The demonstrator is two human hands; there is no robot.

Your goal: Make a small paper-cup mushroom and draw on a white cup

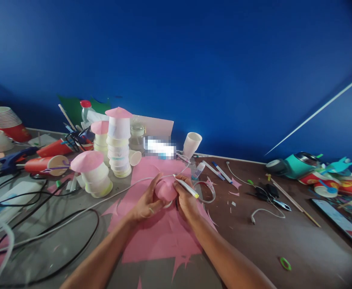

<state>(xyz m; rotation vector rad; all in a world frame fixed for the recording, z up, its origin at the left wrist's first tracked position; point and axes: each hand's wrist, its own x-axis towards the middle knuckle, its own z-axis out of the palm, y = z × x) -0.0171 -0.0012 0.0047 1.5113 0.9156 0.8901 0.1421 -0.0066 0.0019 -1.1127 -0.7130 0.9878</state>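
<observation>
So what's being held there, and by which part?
Left hand: pink paper piece, by its left side. Right hand: white pen, near the end opposite its yellow end.

And there it was, the tabletop (248, 261), greyish towards nine o'clock, brown towards three! Pink sheets (160, 249) held the centre. The tall stacked-cup tower (119, 154) stood proud at half past ten, a squatter cup tower (96, 180) leaned at ten, and a red cup (43, 165) lay flat at half past nine. Over at one, a white cup (192, 144)! A blue-ended marker (222, 172) lay at two, a phone (340, 222) at three, a green ring (285, 263) at four, and a looping black cable (98, 224) sprawled at half past eight.
</observation>
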